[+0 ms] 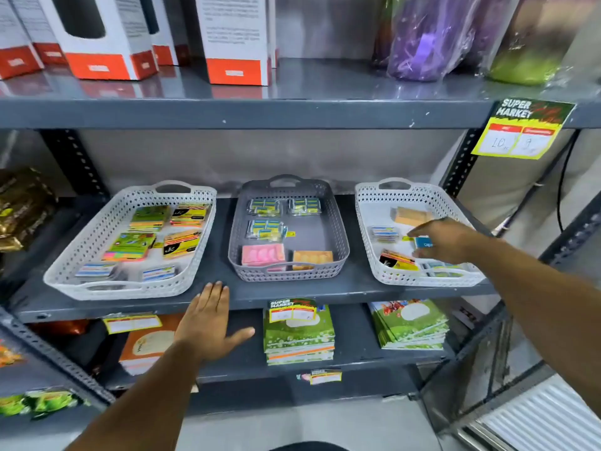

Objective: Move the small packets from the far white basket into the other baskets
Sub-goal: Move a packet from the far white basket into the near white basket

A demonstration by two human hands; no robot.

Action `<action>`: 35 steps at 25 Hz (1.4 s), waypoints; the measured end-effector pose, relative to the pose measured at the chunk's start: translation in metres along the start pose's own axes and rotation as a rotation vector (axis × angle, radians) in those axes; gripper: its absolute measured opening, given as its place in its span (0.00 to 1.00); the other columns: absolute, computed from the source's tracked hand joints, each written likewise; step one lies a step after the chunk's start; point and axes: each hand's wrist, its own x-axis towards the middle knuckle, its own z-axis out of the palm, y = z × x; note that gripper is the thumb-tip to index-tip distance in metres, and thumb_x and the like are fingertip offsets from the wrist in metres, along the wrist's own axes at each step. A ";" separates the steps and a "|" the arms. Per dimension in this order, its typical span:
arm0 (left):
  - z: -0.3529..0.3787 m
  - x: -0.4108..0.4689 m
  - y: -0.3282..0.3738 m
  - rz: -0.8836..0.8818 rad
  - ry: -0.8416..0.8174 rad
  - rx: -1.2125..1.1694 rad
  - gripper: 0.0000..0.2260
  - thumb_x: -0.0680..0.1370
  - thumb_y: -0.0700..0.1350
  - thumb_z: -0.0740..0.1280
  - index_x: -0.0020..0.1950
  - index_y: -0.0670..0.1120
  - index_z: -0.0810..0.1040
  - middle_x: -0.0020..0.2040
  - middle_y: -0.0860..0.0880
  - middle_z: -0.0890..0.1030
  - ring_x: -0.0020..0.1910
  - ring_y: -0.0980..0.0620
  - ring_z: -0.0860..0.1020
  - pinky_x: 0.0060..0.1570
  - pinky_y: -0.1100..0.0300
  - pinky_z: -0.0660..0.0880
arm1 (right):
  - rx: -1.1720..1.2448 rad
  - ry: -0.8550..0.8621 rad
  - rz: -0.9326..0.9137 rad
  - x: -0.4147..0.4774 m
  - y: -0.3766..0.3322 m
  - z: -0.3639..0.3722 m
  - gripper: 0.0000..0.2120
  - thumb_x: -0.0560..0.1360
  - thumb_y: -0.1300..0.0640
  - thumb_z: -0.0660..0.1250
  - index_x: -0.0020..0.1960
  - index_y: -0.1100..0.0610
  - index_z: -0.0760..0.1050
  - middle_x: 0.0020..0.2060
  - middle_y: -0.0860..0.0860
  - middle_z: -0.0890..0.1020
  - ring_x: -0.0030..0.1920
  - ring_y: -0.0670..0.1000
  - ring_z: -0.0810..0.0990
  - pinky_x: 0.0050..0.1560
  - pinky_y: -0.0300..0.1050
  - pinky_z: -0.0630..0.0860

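Note:
Three baskets stand in a row on the middle shelf. The right white basket [367, 222] holds several small packets, among them a tan one [410, 216] and a black-and-yellow one [396, 260]. My right hand [445, 242] is inside this basket, its fingers closed on a small blue packet [422, 243]. The grey basket [340, 229] in the middle holds blister packs and a pink packet [262, 255]. The left white basket [84, 245] carries green and yellow packets. My left hand [208, 317] rests flat and open against the shelf's front edge, holding nothing.
The grey metal shelf edge [325, 292] runs in front of the baskets. White-and-orange boxes [234, 37] and wrapped bottles [429, 37] stand on the shelf above. Stacks of green booklets [299, 333] lie on the shelf below. A price tag [523, 130] hangs at the upper right.

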 end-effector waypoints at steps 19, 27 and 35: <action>0.026 0.005 0.013 -0.069 0.185 -0.112 0.42 0.72 0.70 0.57 0.72 0.37 0.65 0.74 0.38 0.64 0.73 0.39 0.62 0.70 0.42 0.59 | 0.052 -0.210 -0.048 0.052 0.011 0.069 0.29 0.65 0.42 0.71 0.65 0.45 0.72 0.60 0.48 0.79 0.56 0.52 0.78 0.54 0.44 0.75; 0.032 0.008 -0.005 -0.013 0.282 -0.168 0.36 0.74 0.66 0.58 0.70 0.39 0.70 0.72 0.41 0.68 0.71 0.41 0.65 0.68 0.47 0.58 | 0.056 -0.277 -0.028 0.062 0.006 0.010 0.38 0.59 0.39 0.74 0.68 0.42 0.69 0.58 0.50 0.79 0.56 0.53 0.78 0.56 0.48 0.74; 0.032 0.004 -0.006 0.002 0.222 -0.130 0.39 0.75 0.69 0.56 0.74 0.40 0.63 0.76 0.42 0.60 0.74 0.42 0.58 0.69 0.46 0.54 | 0.168 0.040 -0.476 0.176 -0.198 -0.079 0.30 0.57 0.43 0.72 0.58 0.47 0.72 0.46 0.47 0.77 0.43 0.50 0.77 0.42 0.40 0.71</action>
